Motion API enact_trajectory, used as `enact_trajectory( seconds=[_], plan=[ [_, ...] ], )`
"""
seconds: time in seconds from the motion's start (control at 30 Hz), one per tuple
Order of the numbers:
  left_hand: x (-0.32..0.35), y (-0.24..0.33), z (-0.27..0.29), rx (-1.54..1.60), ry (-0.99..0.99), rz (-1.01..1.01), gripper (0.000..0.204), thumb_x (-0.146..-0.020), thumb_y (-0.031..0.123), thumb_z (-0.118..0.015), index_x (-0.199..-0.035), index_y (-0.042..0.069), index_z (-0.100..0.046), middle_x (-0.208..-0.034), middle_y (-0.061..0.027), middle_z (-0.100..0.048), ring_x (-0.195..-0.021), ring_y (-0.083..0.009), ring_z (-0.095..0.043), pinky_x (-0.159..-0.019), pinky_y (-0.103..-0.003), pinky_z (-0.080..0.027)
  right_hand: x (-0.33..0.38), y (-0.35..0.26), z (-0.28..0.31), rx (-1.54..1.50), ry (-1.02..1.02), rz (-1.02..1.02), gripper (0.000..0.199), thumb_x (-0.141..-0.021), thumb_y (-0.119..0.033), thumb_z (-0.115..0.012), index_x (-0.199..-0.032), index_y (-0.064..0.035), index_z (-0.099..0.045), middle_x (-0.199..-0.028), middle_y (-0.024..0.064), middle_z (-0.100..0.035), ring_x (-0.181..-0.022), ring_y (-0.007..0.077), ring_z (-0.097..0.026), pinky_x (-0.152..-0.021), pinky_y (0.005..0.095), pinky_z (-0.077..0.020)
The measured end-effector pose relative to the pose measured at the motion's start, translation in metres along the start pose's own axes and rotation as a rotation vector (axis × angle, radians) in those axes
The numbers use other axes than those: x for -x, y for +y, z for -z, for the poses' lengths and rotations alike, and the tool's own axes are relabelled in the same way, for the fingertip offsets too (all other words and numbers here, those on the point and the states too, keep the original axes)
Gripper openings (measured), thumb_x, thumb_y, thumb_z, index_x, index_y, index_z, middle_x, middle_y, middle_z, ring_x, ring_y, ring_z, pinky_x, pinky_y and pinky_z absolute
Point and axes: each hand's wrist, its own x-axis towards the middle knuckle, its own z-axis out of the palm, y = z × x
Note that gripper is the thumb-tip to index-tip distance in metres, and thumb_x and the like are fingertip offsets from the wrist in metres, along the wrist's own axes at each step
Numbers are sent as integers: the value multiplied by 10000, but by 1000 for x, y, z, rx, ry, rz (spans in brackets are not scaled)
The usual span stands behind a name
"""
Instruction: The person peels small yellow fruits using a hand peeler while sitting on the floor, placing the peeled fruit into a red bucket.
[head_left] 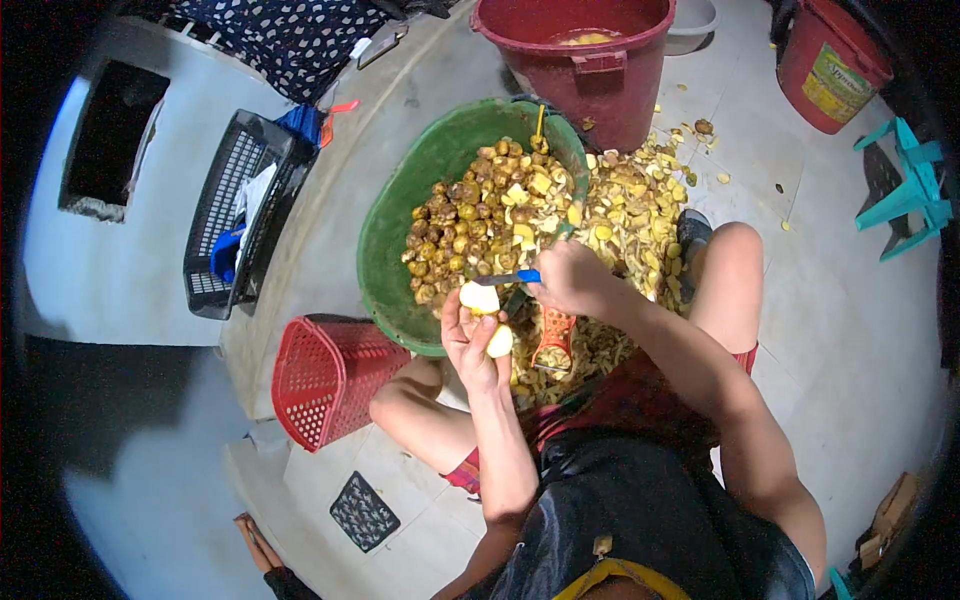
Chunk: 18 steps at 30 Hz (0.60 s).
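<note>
In front of my lap, my left hand [474,345] closes round pale peeled potato pieces: one upper piece [478,296] at the fingertips and a lower piece [500,342] by the palm. My right hand [565,280] grips a knife [518,277] by its blue handle; the blade lies across the top of the upper piece. Beyond both hands stands a big green tub [385,235], holding many brown unpeeled potatoes [462,232] and some yellow cut pieces [522,195]. Beneath my right wrist is an orange sandal-like item [555,335], partly covered.
Peelings [635,210] heap on the floor right of the tub and round my legs. A large red bucket [580,75] stands behind it, a smaller red bucket [832,70] and teal stool [910,185] to the right. A red basket [335,380] and black crate [235,220] stand left.
</note>
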Motion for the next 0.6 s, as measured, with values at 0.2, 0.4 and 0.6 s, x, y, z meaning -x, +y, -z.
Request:
enact_trajectory(
  seconds=[0.2,0.4,0.6],
  plan=[
    [-2,-3,7,-23,16,-75,499,-731,-2,-747,-1174,83,-533,-1079,-82,-594,-898,-182,-614,-732,-319,-557,0,0,2,-39,31,88,233,-708,-205,-669,-615,-12,-576,-542,189,-544,-553,396,-582,-562,467,-483],
    [-2,-9,15,-44,70,-87,430,-770,83,-747,-1149,78,-544,-1063,-72,-608,-915,-175,-614,-765,-315,-541,3,-5,-1,-48,-93,132,256,-691,-220,-689,-596,-18,-565,-544,187,-539,-555,398,-584,-559,472,-486],
    [2,-8,19,33,121,45,335,-873,206,-640,-1155,69,-520,-1063,-62,-613,-963,-196,-599,-824,-368,-513,3,-1,-2,-37,-67,53,234,-717,-235,-667,-624,-25,-622,-548,176,-565,-537,368,-594,-543,440,-483]
  ],
)
